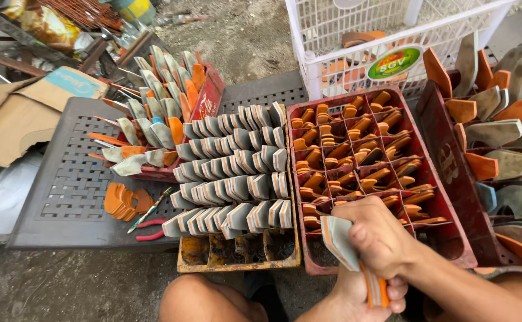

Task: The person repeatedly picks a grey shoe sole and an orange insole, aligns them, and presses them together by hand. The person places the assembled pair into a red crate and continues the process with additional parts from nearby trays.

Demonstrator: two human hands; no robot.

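A small stack of flat grey blades with orange handles [340, 240] is held upright in front of me, over the near edge of a red compartment crate [461, 253]. My right hand [383, 235] is closed around the upper part of the stack. Under it, my left hand [356, 292] grips the orange handle ends [375, 290]. The red crate's cells hold many orange handles [362, 155]. To its left, a yellow crate [237, 266] is packed with rows of the same grey blades [237, 179].
A second red crate [208, 98] of loose blades sits at the back left on a grey perforated pallet [64, 185]. Nearby lie loose orange handles [124, 201] and red-handled pliers [147, 216]. A white basket [332, 42], larger trowels [499, 131], a cardboard box [22, 113] and my knee [201, 298] surround this.
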